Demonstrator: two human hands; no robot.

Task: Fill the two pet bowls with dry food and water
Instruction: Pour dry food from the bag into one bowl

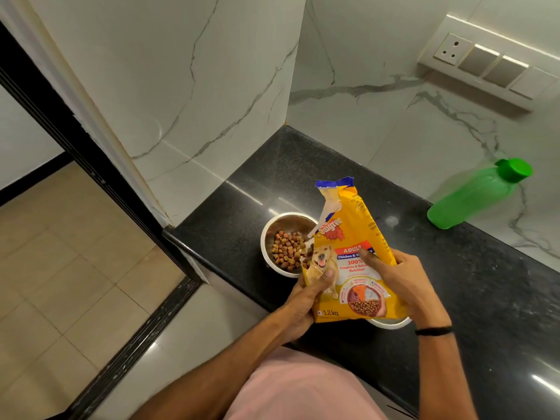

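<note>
A yellow dry-food bag (348, 237) stands nearly upright over the black counter, held by both hands. My left hand (306, 301) grips its lower left side, thumb on the dog picture. My right hand (403, 277) clasps its right edge. Behind and left of the bag sits a steel bowl (269, 234) with brown kibble (286, 248) in it. A second steel bowl (391, 322) shows only as a rim under the bag's bottom; its inside is hidden. A green water bottle (475, 195) with its cap on leans against the marble wall at the right.
The black granite counter (485, 313) ends at its left edge near the kibble bowl, with tiled floor (60, 253) below. Marble walls close the back and left corner. A switch panel (485, 65) is on the right wall.
</note>
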